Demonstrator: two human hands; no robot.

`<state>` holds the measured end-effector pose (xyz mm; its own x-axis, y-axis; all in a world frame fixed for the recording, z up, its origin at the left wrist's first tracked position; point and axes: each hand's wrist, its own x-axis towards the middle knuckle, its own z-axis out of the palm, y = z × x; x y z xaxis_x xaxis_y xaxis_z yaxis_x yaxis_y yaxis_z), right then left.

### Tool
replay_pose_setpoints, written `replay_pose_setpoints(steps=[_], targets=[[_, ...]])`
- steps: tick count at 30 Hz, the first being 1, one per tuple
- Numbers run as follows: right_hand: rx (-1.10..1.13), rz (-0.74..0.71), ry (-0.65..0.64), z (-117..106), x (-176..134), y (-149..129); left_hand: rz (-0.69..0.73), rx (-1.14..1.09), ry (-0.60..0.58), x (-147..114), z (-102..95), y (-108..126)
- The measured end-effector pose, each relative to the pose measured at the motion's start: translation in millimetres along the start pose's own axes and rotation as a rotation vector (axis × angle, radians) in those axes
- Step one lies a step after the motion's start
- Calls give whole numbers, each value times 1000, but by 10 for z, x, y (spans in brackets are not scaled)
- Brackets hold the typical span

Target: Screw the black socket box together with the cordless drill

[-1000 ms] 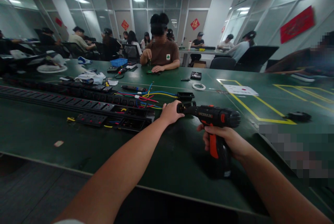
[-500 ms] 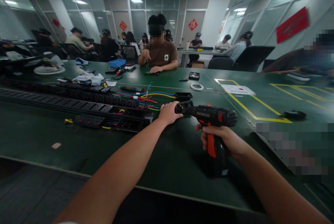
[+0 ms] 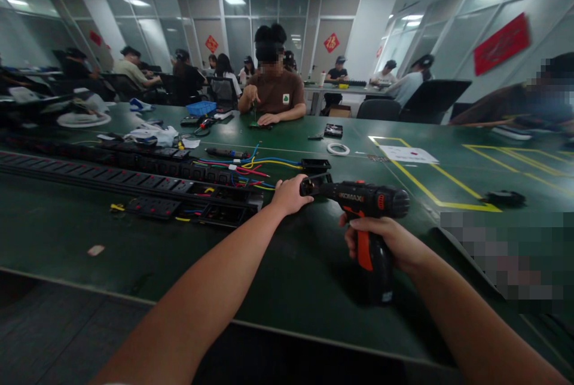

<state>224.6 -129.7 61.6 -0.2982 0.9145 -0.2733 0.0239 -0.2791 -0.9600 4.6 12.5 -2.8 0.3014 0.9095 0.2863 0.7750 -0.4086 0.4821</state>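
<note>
While the right hand (image 3: 394, 238) has its fingers (image 3: 350, 244) wrapped around one drill (image 3: 374, 198), the left hand (image 3: 289, 195) grips one black housing (image 3: 314, 186).

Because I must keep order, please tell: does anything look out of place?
Perhaps the small pale scrap: it lies alone on the green tabletop near its front edge, apart from the long black socket strips. No spill shows.

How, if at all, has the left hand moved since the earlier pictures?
No, not visibly: the left hand keeps its place relative to the yellow tape outline on the table.
</note>
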Motion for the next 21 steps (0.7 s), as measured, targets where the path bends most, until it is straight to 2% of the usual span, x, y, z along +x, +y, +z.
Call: replay_pose_setpoints(steps=[6,16,21], targets=[[12,-32,17,-30,20,-6,-11,2,-13,5,-22,6],[115,41,67,-139,81,59,-22,24,-24,22,6,-5],[106,39,102,-120,85,69,-13,18,-13,20,15,-20]])
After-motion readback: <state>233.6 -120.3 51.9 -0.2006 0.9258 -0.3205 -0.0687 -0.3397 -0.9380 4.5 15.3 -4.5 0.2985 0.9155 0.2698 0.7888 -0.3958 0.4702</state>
